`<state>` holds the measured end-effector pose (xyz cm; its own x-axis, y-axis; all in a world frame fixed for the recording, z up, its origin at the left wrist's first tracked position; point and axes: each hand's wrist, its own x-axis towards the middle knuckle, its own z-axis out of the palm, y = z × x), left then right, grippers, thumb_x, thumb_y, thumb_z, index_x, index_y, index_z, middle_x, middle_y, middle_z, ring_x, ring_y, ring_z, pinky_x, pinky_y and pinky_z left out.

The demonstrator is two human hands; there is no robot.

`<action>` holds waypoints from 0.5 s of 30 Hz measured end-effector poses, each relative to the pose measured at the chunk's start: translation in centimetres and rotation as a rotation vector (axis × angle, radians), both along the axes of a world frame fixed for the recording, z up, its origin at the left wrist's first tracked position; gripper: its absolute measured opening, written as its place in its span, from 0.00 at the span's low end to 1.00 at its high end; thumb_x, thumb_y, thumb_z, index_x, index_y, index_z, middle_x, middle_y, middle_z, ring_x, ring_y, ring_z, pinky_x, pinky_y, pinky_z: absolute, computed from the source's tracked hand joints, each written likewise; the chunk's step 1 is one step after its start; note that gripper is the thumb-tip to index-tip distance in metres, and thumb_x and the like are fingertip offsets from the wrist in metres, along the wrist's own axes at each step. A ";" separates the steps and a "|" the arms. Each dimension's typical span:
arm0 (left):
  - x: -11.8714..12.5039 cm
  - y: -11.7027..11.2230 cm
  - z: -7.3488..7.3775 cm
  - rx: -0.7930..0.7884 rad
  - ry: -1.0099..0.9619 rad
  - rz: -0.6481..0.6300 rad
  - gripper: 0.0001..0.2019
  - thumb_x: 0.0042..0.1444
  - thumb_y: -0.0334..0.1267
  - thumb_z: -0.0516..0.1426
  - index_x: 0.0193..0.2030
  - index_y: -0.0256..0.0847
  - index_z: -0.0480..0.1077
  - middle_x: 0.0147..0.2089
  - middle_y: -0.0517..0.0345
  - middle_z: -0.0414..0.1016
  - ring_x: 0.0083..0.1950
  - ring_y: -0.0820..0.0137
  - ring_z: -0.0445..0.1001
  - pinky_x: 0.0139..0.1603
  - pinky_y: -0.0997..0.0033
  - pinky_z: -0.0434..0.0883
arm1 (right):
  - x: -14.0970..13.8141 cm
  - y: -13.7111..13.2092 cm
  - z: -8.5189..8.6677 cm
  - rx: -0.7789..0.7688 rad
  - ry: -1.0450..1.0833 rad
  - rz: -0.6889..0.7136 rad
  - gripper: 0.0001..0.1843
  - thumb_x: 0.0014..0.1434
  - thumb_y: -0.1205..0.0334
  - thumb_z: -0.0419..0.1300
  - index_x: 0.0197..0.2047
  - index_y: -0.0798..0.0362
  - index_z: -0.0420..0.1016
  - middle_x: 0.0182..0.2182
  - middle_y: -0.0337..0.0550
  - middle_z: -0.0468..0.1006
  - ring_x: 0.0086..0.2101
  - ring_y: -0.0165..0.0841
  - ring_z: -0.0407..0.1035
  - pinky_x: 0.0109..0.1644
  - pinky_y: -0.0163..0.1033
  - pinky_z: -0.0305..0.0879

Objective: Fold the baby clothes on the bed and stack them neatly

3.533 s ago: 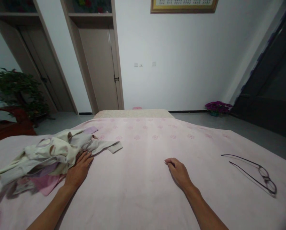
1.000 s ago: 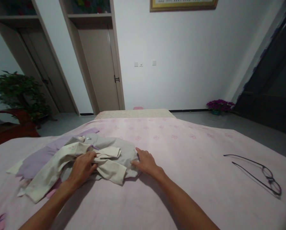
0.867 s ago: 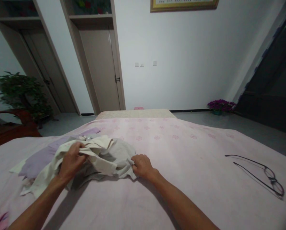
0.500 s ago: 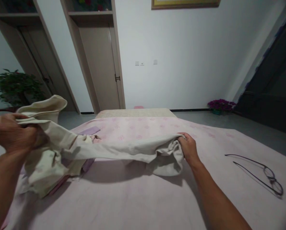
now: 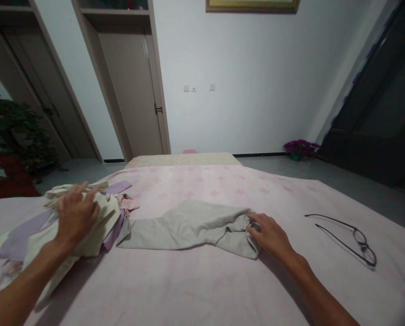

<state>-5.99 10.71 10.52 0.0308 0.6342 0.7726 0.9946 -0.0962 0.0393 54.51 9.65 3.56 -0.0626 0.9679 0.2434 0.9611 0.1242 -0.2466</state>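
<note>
Now our left hand [image 5: 75,213] lies flat, fingers spread apart, on top of the clothes pile [image 5: 105,217] (cream and lilac pieces) at the left of the bed [image 5: 202,290]. Our right hand [image 5: 272,234] has its fingers curled on the right end of the grey garment [image 5: 185,224]; pinching or just touching, we cannot tell. The garment lies spread on the bed between both hands, its left end at the pile. Glasses [image 5: 347,235] lie well to its right.

White wall [image 5: 257,68], grey floor [image 5: 341,174], beige door [image 5: 131,95], potted plant [image 5: 10,131]
</note>
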 end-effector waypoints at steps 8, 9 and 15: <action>14.7 -3.4 -10.5 -0.569 0.112 -0.621 0.15 0.61 0.39 0.56 0.54 0.49 0.73 0.55 0.51 0.76 0.55 0.61 0.74 0.57 0.62 0.70 | 0.2 0.5 -0.6 -0.136 -0.194 -0.091 0.27 0.57 0.67 0.53 0.61 0.51 0.70 0.51 0.51 0.76 0.50 0.43 0.68 0.49 0.42 0.60; 15.5 -3.5 -10.9 -0.587 0.079 -0.597 0.12 0.62 0.37 0.53 0.50 0.48 0.74 0.51 0.51 0.78 0.52 0.62 0.75 0.54 0.63 0.71 | 0.5 0.8 -0.5 -0.140 -0.195 -0.114 0.27 0.58 0.68 0.52 0.60 0.50 0.71 0.50 0.50 0.77 0.50 0.42 0.69 0.48 0.42 0.59; 16.3 -1.7 -9.2 -0.622 -0.423 -0.385 0.11 0.64 0.43 0.48 0.39 0.44 0.69 0.36 0.57 0.77 0.37 0.66 0.76 0.40 0.68 0.69 | 1.8 1.8 0.3 -0.241 -0.031 -0.191 0.20 0.62 0.59 0.51 0.55 0.44 0.74 0.52 0.44 0.77 0.49 0.39 0.70 0.44 0.39 0.60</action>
